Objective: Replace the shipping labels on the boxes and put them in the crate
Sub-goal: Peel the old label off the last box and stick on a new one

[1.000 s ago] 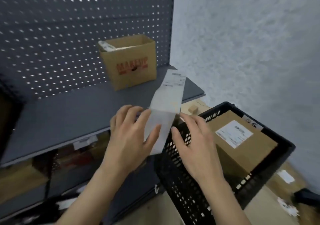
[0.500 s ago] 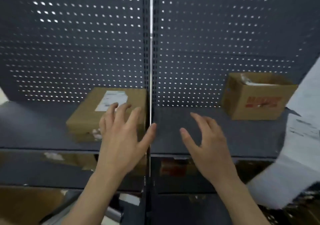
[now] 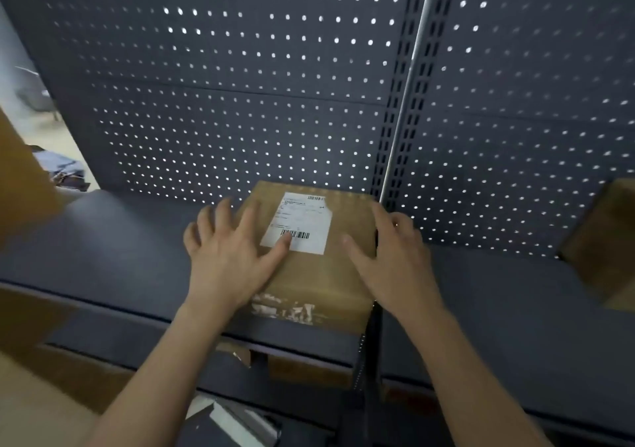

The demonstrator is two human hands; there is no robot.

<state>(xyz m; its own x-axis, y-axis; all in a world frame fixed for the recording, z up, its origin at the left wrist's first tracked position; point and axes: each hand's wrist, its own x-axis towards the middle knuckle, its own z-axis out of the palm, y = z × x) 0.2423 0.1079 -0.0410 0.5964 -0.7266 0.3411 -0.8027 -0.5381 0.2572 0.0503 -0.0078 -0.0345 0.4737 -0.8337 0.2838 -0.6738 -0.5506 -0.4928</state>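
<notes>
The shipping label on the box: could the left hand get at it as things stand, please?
Probably yes. The left hand lies flat on the box with its thumb touching the lower edge of the shipping label; nothing covers it, and the right hand sits at the box's right edge.

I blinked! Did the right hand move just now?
Yes. The right hand moved left, from right of the upright post onto the cardboard box's right edge.

shelf room L of box, pegboard just behind, upright post at its R corner
</notes>
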